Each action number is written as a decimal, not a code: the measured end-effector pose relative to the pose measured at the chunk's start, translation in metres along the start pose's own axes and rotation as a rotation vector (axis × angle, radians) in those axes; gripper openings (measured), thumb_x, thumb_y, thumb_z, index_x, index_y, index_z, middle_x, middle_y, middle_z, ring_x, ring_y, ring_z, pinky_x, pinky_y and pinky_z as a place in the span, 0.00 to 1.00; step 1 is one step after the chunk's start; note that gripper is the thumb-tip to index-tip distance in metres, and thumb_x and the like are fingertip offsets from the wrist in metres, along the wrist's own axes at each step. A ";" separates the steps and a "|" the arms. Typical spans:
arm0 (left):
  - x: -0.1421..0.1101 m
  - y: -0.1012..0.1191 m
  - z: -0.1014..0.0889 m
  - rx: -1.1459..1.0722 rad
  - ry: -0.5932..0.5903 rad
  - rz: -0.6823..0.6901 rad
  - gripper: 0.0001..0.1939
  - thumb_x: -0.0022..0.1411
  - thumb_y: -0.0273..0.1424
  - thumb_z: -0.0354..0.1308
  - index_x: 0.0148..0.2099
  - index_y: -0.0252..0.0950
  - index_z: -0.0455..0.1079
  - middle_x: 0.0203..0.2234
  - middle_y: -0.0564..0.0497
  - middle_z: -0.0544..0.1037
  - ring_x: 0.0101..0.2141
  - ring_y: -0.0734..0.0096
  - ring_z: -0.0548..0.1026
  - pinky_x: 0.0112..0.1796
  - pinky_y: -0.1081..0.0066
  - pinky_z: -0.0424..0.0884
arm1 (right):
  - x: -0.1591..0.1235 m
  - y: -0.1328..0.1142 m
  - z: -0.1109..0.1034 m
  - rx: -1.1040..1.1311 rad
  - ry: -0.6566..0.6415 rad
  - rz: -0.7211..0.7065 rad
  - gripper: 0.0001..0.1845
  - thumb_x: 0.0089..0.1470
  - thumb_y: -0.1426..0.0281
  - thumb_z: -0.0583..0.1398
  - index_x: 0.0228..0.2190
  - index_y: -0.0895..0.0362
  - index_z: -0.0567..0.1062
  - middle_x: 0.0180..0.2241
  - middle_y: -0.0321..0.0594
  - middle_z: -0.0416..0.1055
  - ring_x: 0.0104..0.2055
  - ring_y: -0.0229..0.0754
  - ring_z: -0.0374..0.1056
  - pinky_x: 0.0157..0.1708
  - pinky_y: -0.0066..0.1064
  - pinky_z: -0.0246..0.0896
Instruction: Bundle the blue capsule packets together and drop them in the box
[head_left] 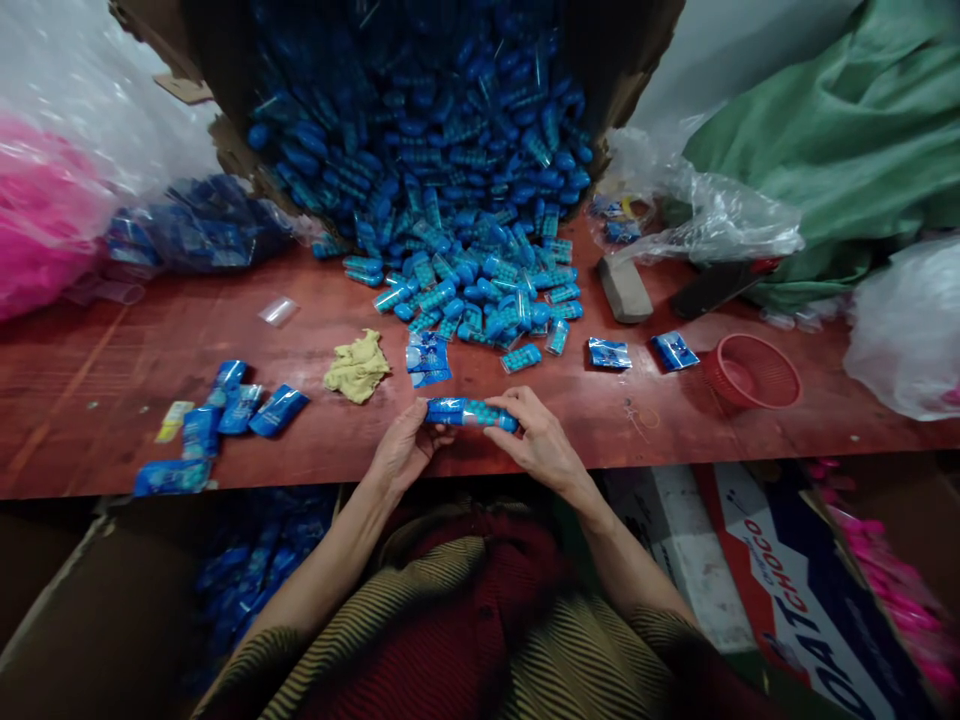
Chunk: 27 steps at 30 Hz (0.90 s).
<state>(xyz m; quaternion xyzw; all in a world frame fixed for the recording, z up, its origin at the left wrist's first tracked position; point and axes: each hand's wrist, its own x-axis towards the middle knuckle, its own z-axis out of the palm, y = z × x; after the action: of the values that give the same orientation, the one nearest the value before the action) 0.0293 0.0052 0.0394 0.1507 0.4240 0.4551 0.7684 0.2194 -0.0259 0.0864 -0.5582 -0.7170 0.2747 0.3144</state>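
My left hand [405, 450] and my right hand [532, 435] meet over the near edge of the red-brown table [90, 400]. Between them they pinch one blue plastic piece in a clear sleeve [469, 411], held level, left fingers on its left end, right fingers on its right end. Just beyond lies a big heap of the same blue pieces [465, 260], spilling from a tipped cardboard box [420, 100]. Two bagged ones [427, 358] lie right in front of my hands.
A yellow cloth [357, 366] lies left of my hands. Several filled packets [225, 410] sit at the near left. A small red basket [752, 371], two packets [641, 352], a grey block [624, 290], plastic bags and green fabric [840, 140] are on the right.
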 end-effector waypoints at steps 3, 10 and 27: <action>-0.001 0.002 0.000 0.017 -0.010 0.019 0.14 0.51 0.39 0.64 0.30 0.33 0.67 0.16 0.54 0.72 0.20 0.73 0.72 0.23 0.72 0.74 | -0.001 0.000 0.002 0.021 0.008 0.013 0.14 0.54 0.67 0.58 0.44 0.53 0.72 0.40 0.42 0.66 0.41 0.42 0.67 0.40 0.32 0.65; -0.002 0.002 0.002 0.080 0.012 0.119 0.18 0.44 0.40 0.68 0.29 0.32 0.66 0.18 0.55 0.72 0.20 0.77 0.70 0.26 0.73 0.74 | 0.000 0.000 0.005 0.058 0.041 0.008 0.15 0.53 0.68 0.60 0.44 0.54 0.72 0.40 0.42 0.66 0.42 0.42 0.67 0.40 0.32 0.65; -0.001 -0.002 0.007 0.106 0.087 0.146 0.17 0.45 0.39 0.68 0.27 0.33 0.65 0.20 0.55 0.75 0.24 0.74 0.74 0.28 0.73 0.74 | -0.004 0.012 0.012 0.159 0.051 -0.021 0.15 0.53 0.68 0.61 0.44 0.52 0.72 0.42 0.41 0.65 0.46 0.43 0.66 0.46 0.36 0.64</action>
<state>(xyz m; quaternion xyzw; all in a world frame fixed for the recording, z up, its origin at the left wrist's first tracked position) 0.0358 0.0045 0.0430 0.2017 0.4684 0.4931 0.7048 0.2182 -0.0273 0.0691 -0.5308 -0.6906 0.3130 0.3786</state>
